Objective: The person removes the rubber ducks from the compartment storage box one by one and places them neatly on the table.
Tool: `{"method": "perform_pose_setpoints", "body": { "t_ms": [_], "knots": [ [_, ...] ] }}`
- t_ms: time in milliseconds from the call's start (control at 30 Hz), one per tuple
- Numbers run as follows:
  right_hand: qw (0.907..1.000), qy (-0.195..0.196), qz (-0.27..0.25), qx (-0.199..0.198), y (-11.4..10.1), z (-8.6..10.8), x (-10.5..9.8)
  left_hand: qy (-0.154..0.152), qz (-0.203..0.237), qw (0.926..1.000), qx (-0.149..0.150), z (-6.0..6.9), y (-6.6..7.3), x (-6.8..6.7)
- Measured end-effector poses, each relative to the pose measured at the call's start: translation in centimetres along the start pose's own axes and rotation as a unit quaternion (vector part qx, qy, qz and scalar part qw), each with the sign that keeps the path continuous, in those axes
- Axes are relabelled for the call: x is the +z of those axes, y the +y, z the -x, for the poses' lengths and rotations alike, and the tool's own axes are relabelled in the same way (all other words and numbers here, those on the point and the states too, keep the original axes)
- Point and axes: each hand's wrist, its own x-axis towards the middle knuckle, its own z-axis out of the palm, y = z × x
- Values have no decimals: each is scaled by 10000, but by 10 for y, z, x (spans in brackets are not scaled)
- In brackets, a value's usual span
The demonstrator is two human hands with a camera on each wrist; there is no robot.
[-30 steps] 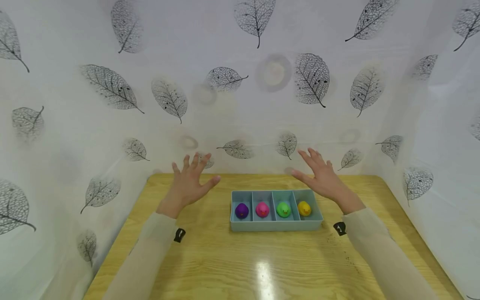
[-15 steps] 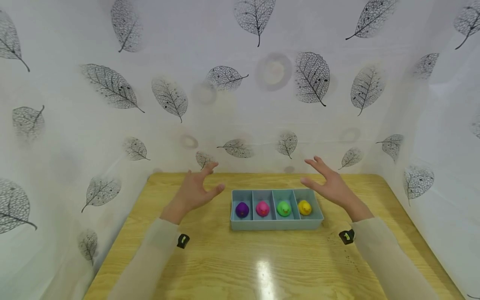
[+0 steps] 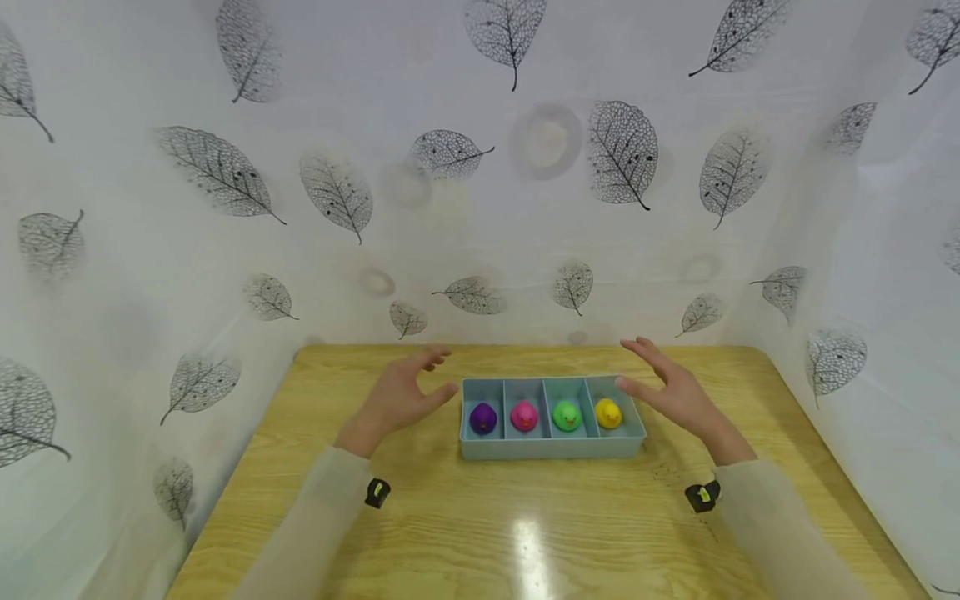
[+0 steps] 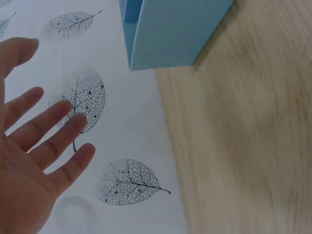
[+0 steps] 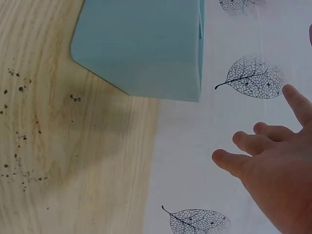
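A pale blue tray point(image 3: 551, 449) with compartments stands on the table. From left to right it holds a purple duck point(image 3: 483, 418), a pink duck point(image 3: 524, 416), a green duck point(image 3: 567, 416) and a yellow duck point(image 3: 608, 413). Just left of the tray the left hand point(image 3: 397, 396) hovers, thumb and fingers spread around nothing; its palm point(image 4: 29, 180) shows in the left wrist view, beside the tray's end point(image 4: 175, 36). At the tray's right end the right hand point(image 3: 682, 400) is held with fingers extended, also empty, as the right wrist view shows this hand point(image 5: 282, 165) near the tray wall point(image 5: 141, 48).
The wooden table point(image 3: 450, 525) carries small dark specks point(image 5: 22, 139) to the right of the tray. A white curtain point(image 3: 480, 217) printed with grey leaves surrounds the table at the back and both sides. A small black device point(image 3: 377, 492) sits at the left wrist, another point(image 3: 702, 496) at the right.
Both hands have come lower and nearer to the viewer. The left hand has moved rightward to the tray's left end, the right hand slightly rightward. The tray and ducks stay in place.
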Motion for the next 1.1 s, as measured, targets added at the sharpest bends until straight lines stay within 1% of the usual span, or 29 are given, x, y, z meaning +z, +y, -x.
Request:
{"method": "perform_pose_setpoints", "body": {
  "t_ms": [233, 400, 567, 800, 900, 1100],
  "knots": [
    [9996, -100, -268, -54, 16, 7, 9, -251, 129, 9995, -142, 0, 3, 10],
    [9994, -189, -291, -57, 25, 9, 15, -393, 63, 9990, -198, 0, 3, 17],
    [9991, -257, -338, 8, 33, 11, 22, -608, 20, 9979, -203, 1, 4, 25],
    [9982, -479, -356, -60, 43, 13, 27, -789, 154, 9953, -532, 3, 4, 34],
    [9977, -580, -357, 34, 46, 14, 28, -861, 201, 9942, -615, 4, 4, 36],
    [9968, -675, -380, 196, 48, 16, 31, -980, 146, 9931, -632, 3, 5, 39]
  ]
}}
